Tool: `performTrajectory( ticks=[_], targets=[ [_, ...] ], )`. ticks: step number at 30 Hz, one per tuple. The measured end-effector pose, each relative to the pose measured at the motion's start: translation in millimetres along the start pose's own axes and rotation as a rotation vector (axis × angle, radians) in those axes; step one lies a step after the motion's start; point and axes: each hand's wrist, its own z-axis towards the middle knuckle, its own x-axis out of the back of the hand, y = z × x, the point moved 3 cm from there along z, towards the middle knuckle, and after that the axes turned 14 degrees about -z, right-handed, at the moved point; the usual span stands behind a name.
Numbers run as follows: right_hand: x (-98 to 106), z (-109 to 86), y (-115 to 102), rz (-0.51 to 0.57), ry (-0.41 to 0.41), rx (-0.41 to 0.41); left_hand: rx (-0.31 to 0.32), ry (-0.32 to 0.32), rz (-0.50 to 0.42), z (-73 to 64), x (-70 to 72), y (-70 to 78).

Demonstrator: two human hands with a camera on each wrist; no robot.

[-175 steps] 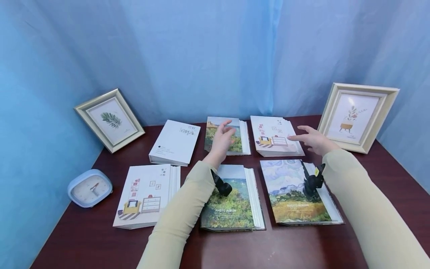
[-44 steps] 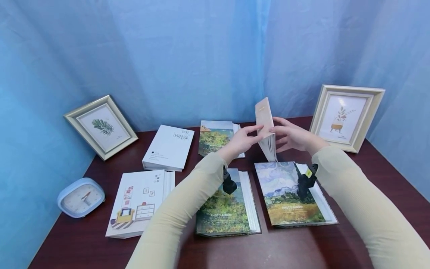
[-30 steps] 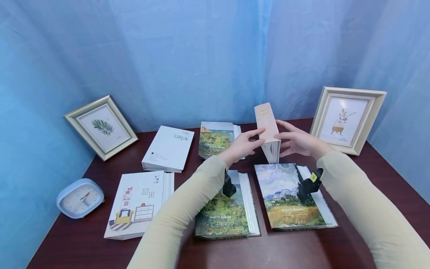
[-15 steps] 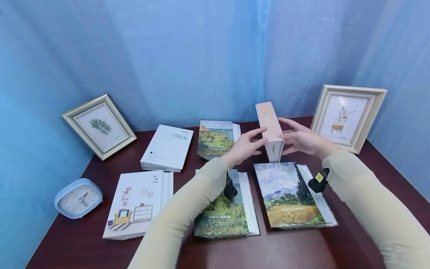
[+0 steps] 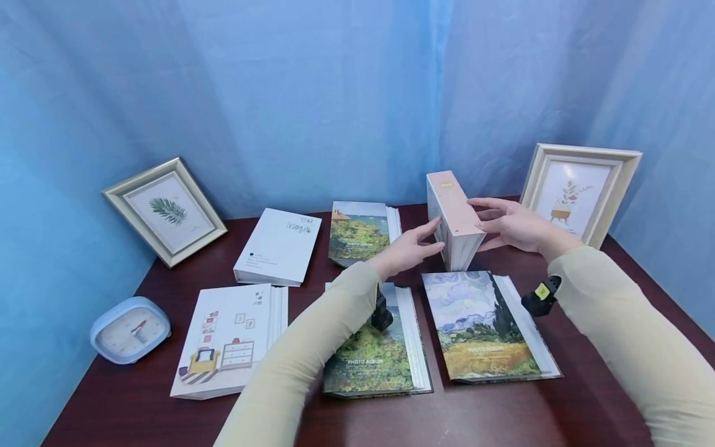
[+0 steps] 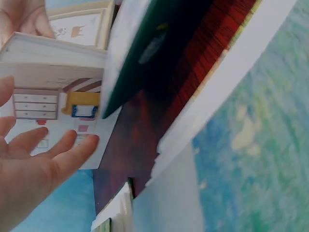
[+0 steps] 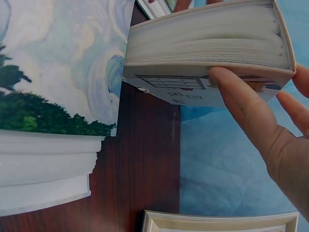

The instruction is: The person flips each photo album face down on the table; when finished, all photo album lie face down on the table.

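Note:
A thick photo album [image 5: 455, 208] stands on edge at the back right, pink spine up, white pages toward the front. Its covers show a drawn sofa and drawers in the wrist views. On its left side is my left hand [image 5: 408, 248], fingers extended and spread; the left wrist view shows these fingers [image 6: 72, 150] beside the cover. To its right my right hand [image 5: 519, 226] has nearly straight fingers at the cover and spine edge. The right thumb [image 7: 241, 106] rests on the cover in the right wrist view. Neither hand visibly wraps around the album.
Other albums lie flat: a landscape one [image 5: 480, 329] in front, two garden-painted ones [image 5: 374, 360] [image 5: 357, 233] to the left, a white one [image 5: 279, 245] and a sofa-print one [image 5: 229, 341]. A clock [image 5: 131, 329] and two frames [image 5: 173, 211] [image 5: 581, 192] stand at the sides.
The album has gone from lying flat to standing on its edge between my hands. Lately it has turned and shifted slightly right, with the right hand moving right too.

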Motion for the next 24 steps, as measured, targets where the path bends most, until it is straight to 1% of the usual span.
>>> performTrajectory(
  ticks=[2, 3, 5, 8, 13, 15, 19, 24],
  targets=[
    [-0.2, 0.9, -0.9, 0.003, -0.003, -0.013, 0.027, -0.014, 0.018, 0.3, -0.8, -3.1],
    [-0.6, 1.3, -1.3, 0.01, 0.0, -0.023, 0.028, -0.018, 0.03, 0.9, -1.6, -4.1],
    [-1.3, 2.2, -0.6, 0.014, 0.008, -0.032, 0.02, -0.023, 0.051, 1.4, -3.4, -4.1],
    [-2.6, 3.1, 3.5, 0.01, 0.028, -0.041, -0.009, -0.017, 0.1, 1.9, -6.2, -2.1],
    [-7.3, 8.2, 15.1, 0.004, 0.062, -0.066, -0.001, -0.008, 0.196, 1.7, -7.5, -2.4],
    [-9.0, 10.4, 17.5, -0.012, 0.083, -0.074, 0.004, -0.001, 0.223, 2.1, -7.4, -2.9],
    [-12.2, 13.4, 16.3, -0.087, 0.117, -0.077, 0.007, 0.004, 0.228, 2.3, -6.0, -2.7],
    [-17.7, 16.6, 13.1, -0.189, 0.14, -0.04, 0.01, -0.034, 0.244, 1.9, -1.0, -3.4]
  ],
)
